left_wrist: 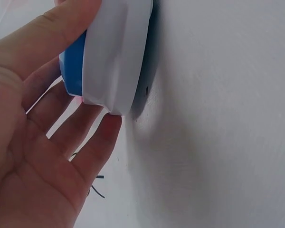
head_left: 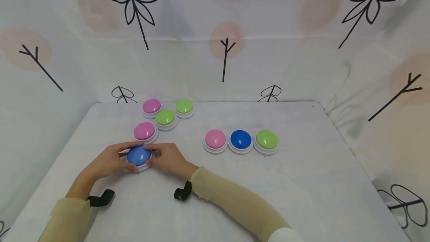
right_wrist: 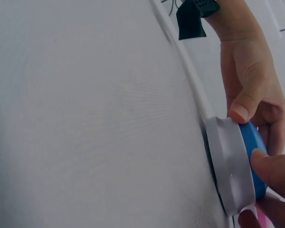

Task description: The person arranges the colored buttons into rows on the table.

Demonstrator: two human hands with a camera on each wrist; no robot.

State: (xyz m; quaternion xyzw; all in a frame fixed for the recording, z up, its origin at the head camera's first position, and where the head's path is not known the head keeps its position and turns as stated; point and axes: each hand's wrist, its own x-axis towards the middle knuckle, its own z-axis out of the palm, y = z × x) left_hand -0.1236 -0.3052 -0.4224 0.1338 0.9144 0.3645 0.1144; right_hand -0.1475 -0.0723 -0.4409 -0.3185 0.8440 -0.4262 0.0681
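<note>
A round push button with a blue domed top (head_left: 138,155) and a white base sits between both hands at the left front of the group. My left hand (head_left: 108,163) grips it from the left, thumb at the near side and fingers at the far side. From the right, my right hand (head_left: 172,160) pinches its edge between thumb and fingers. In the left wrist view, the white base (left_wrist: 115,57) shows close over the tabletop, with a shadow beside it. Just behind it stands a pink button (head_left: 144,131), nearly touching it in the head view.
Farther back are a green button (head_left: 165,117), another pink button (head_left: 152,106) and another green one (head_left: 184,106). To the right, a pink (head_left: 215,139), a blue (head_left: 240,139) and a green button (head_left: 267,139) form a row on the white table (head_left: 322,182). Patterned cloth (head_left: 188,62) surrounds it.
</note>
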